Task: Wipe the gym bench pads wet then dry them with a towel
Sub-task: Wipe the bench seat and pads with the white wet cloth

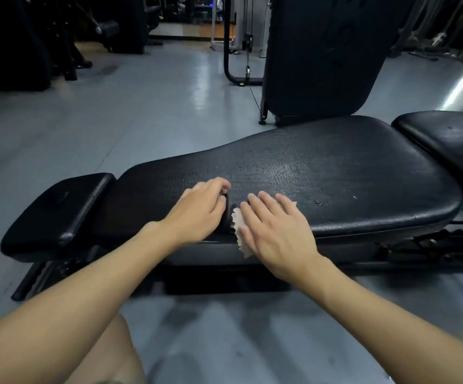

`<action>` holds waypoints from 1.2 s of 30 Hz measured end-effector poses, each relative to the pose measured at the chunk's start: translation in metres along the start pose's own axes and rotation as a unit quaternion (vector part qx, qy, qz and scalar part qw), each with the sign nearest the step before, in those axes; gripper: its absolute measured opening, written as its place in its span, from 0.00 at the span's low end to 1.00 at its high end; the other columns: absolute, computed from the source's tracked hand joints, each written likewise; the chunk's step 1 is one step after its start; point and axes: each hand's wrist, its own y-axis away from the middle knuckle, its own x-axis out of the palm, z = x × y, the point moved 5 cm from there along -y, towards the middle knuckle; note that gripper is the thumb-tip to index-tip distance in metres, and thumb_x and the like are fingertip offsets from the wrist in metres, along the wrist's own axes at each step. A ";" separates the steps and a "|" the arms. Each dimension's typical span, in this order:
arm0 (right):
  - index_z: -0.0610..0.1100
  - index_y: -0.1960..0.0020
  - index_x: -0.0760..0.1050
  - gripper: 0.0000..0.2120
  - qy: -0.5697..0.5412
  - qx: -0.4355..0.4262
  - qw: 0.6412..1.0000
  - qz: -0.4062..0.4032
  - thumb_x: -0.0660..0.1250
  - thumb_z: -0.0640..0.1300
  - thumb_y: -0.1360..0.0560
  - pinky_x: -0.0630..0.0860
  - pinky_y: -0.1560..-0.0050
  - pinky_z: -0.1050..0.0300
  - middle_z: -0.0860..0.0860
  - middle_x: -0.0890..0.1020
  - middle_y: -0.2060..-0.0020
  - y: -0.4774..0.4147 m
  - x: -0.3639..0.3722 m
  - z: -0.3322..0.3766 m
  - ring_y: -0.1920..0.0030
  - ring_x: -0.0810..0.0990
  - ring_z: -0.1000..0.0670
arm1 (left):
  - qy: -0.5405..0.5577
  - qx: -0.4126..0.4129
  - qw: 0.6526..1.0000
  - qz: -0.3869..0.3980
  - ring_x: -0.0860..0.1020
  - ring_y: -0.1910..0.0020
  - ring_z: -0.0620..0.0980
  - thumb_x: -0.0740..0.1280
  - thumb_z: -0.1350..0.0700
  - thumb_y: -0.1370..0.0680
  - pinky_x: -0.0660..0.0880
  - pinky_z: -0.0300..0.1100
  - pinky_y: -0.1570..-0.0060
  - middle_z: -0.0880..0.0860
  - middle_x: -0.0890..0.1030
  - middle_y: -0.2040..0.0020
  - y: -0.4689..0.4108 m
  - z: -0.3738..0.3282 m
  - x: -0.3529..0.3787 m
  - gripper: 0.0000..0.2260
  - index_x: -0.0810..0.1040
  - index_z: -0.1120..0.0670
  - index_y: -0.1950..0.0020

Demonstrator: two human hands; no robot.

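A long black textured vinyl bench pad [321, 173] spans mid-frame, with a small black end pad [58, 212] at lower left. The right hand [274, 231], fingers straight, presses a pale frayed cloth [238, 225] on the long pad's near edge. It looks like a wiping pass, with sweeps rightward likely due next. The left hand [197, 214] curls just beside the cloth; whether its grip holds anything is unclear.

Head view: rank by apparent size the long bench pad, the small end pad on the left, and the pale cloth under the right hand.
1. long bench pad
2. small end pad
3. pale cloth, smallest as seen; the right hand covers most of it, so its full size is unsure.
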 end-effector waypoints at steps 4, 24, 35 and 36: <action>0.37 0.37 0.77 0.25 0.052 -0.033 0.998 -0.001 0.52 0.54 0.17 0.75 0.39 0.42 0.39 0.80 0.38 0.009 0.003 -0.011 0.37 0.78 0.38 | 0.031 0.027 0.999 0.011 0.74 0.40 0.50 0.53 0.56 0.17 0.69 0.55 0.38 0.49 0.78 0.41 -0.030 -0.030 0.015 0.13 0.75 0.52 0.39; 0.34 0.33 0.74 0.27 0.171 -0.073 0.978 -0.097 0.56 0.56 0.17 0.68 0.31 0.38 0.36 0.77 0.34 0.069 -0.015 -0.100 0.32 0.74 0.37 | -0.107 0.090 0.990 -0.002 0.75 0.43 0.56 0.60 0.64 0.24 0.69 0.53 0.41 0.52 0.77 0.43 -0.043 -0.042 0.027 0.17 0.76 0.53 0.38; 0.32 0.27 0.67 0.26 -0.069 0.510 0.833 -0.205 0.55 0.46 0.20 0.51 0.23 0.38 0.37 0.61 0.23 0.067 -0.018 -0.066 0.22 0.56 0.39 | -0.117 0.107 0.986 0.050 0.71 0.46 0.57 0.58 0.58 0.22 0.70 0.53 0.46 0.52 0.72 0.44 -0.076 -0.104 0.049 0.13 0.71 0.50 0.39; 0.33 0.27 0.67 0.26 -0.075 0.510 0.827 -0.222 0.56 0.45 0.21 0.50 0.23 0.39 0.38 0.61 0.23 0.066 -0.016 -0.066 0.22 0.55 0.39 | -0.130 0.105 0.984 0.054 0.70 0.46 0.57 0.58 0.58 0.22 0.70 0.53 0.46 0.53 0.71 0.43 -0.077 -0.104 0.050 0.13 0.70 0.50 0.38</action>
